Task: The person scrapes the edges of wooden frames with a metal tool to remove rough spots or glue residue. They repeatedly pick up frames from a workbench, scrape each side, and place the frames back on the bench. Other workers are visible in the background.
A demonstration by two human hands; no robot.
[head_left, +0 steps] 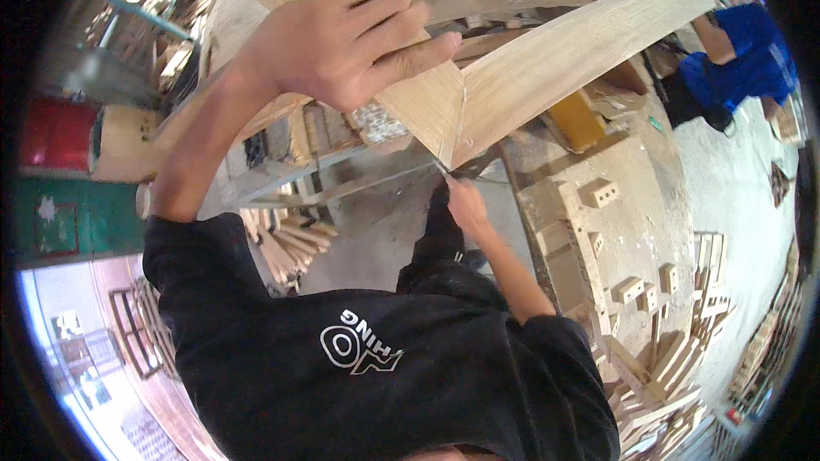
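Observation:
Two flat, pale wooden boards meet at a mitred corner in front of me and form a wooden frame (pixel 547 68). A light line, perhaps glue, runs along the joint. My left hand (pixel 350 47) is closed over the left board, fingers curled across its face. Just below the corner's tip, my right hand (pixel 465 205) is closed around a thin, dark, narrow tool (pixel 442 168). The tool's end touches or nearly touches the tip of the joint. Most of it is hidden in my fist, so its kind cannot be told.
A workbench (pixel 641 230) on the right carries small drilled wood blocks (pixel 600 194) and a yellow piece (pixel 576 119). Wood strips (pixel 286 243) are stacked below left. A person in blue (pixel 743 55) is at the far right. A red container (pixel 60 137) stands left.

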